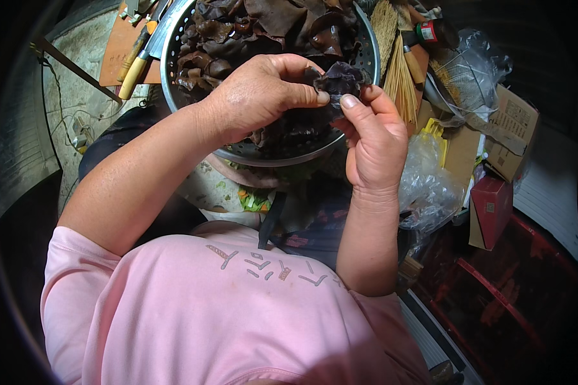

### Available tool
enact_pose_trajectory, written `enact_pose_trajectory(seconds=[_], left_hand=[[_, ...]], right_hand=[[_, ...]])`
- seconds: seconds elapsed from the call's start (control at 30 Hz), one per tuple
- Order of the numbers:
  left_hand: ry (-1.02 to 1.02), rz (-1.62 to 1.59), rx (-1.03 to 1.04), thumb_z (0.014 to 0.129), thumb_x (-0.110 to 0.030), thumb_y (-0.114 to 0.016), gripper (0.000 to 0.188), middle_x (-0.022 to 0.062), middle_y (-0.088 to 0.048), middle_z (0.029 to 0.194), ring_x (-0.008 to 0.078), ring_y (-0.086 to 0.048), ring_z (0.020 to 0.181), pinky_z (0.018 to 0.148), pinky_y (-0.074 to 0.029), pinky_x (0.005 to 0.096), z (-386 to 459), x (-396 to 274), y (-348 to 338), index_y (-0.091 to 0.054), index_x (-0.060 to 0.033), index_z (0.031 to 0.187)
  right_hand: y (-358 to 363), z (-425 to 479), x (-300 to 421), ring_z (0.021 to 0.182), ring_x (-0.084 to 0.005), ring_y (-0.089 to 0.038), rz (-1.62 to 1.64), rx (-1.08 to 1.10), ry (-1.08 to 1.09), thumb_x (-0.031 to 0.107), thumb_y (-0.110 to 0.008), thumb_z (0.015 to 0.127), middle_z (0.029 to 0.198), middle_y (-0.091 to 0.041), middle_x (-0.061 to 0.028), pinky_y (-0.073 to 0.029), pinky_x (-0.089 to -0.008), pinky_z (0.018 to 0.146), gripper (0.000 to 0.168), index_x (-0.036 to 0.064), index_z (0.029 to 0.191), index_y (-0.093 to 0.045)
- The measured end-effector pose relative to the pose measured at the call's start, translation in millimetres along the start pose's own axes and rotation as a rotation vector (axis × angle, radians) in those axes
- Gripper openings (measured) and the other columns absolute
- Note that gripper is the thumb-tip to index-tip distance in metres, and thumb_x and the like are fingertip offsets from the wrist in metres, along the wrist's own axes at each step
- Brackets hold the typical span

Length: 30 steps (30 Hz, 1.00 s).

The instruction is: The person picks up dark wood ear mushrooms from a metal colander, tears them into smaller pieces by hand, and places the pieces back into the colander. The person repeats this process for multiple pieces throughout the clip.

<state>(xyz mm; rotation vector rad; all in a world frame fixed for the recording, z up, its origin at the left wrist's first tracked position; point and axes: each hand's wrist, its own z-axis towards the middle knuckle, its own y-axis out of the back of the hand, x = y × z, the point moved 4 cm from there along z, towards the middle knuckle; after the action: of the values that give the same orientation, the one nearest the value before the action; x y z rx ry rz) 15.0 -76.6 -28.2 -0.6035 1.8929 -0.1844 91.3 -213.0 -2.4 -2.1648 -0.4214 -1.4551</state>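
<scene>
A dark piece of wood ear mushroom (pixel 343 79) is pinched between both hands above the near right part of a perforated metal colander (pixel 289 160). My left hand (pixel 269 94) grips its left edge between thumb and fingers, palm down. On its right side, my right hand (pixel 376 130) holds the lower edge with thumb and fingertips. Wet brown wood ear mushrooms (pixel 274 24) fill the colander in a large heap. Part of the heap lies hidden under my left hand and wrist.
Knives with wooden handles (pixel 134 77) lie on an orange board (pixel 111 62) at the upper left. To the right are a straw whisk (pixel 400 94), a dark bottle (pixel 437 32), clear plastic bags (pixel 426 178), a cardboard box (pixel 514 130) and a red box (pixel 491 209). Vegetable scraps (pixel 254 198) lie below the colander.
</scene>
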Motion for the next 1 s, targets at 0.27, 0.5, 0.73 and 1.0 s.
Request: enact_pose_trajectory(seconds=[0.27,0.5,0.73,1.0], left_hand=[[0.052,0.049,0.174,0.086,-0.017,-0.065,0.018,-0.0024,-0.061,0.084,0.0041,-0.055,0.074,0.066,-0.045,0.0193,-6,-5,-6,-0.062,-0.0067,0.1],[-0.078,0.297,0.094,0.091,-0.023,-0.06,0.018,-0.0045,-0.056,0.078,0.0049,-0.05,0.068,0.063,-0.044,0.0206,-3,-8,-3,-0.062,-0.0062,0.097],[-0.229,0.611,-0.011,0.088,-0.022,-0.059,0.021,-0.0014,-0.053,0.064,0.0061,-0.051,0.061,0.055,-0.043,0.0225,-6,-16,-2,-0.062,-0.0013,0.087],[-0.104,0.418,-0.005,0.085,-0.019,-0.059,0.02,-0.0017,-0.055,0.066,0.0067,-0.051,0.064,0.059,-0.044,0.0228,-6,-12,-1,-0.063,0.0,0.083]], right_hand=[[-6,-2,1,0.08,-0.0053,-0.056,-0.112,0.012,0.111,0.001,-0.063,0.084,0.09,-0.062,-0.0007,-0.046,-0.019,0.074,0.016,-0.001,0.1,-0.06],[-6,-3,2,0.08,-0.0049,-0.056,-0.171,0.03,0.122,0.0,-0.063,0.085,0.09,-0.063,-0.001,-0.046,-0.0179,0.073,0.016,-0.002,0.1,-0.06],[-8,-3,2,0.076,-0.0041,-0.055,-0.192,0.09,0.059,0.001,-0.064,0.084,0.088,-0.063,-0.0005,-0.045,-0.0168,0.069,0.017,-0.003,0.101,-0.061],[-11,-7,3,0.073,-0.0021,-0.052,-0.196,0.125,0.059,0.001,-0.064,0.085,0.085,-0.06,0.0023,-0.043,-0.0152,0.066,0.016,-0.002,0.1,-0.061]])
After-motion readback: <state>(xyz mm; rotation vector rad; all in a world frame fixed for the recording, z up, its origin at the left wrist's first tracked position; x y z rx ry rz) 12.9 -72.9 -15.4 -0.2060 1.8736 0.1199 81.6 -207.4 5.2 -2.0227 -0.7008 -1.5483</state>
